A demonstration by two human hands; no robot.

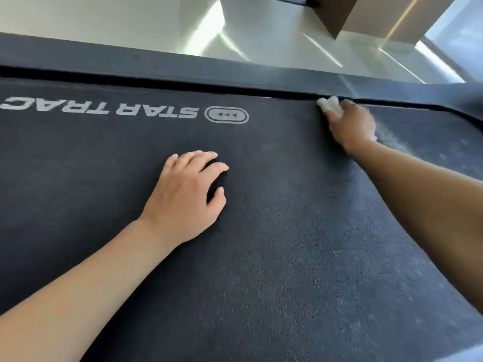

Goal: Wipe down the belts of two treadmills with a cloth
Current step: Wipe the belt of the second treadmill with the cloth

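I press my left hand (pixel 187 194) flat, fingers loose, at frame centre, probably to brace myself, while my right hand (pixel 350 125) grips the white cloth (pixel 328 105) at the belt (pixel 261 257) edge, upper right, to wipe along the seam.

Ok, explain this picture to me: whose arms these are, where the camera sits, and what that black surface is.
The camera is worn on a person's head and looks down at their own two bare arms. The black surface is a treadmill belt with a white STAR TRAC logo printed on it, upside down from here. The left hand rests on the belt and holds nothing. The right hand presses a white cloth against the belt's far edge, beside the side rail. Beyond lies a shiny pale floor.
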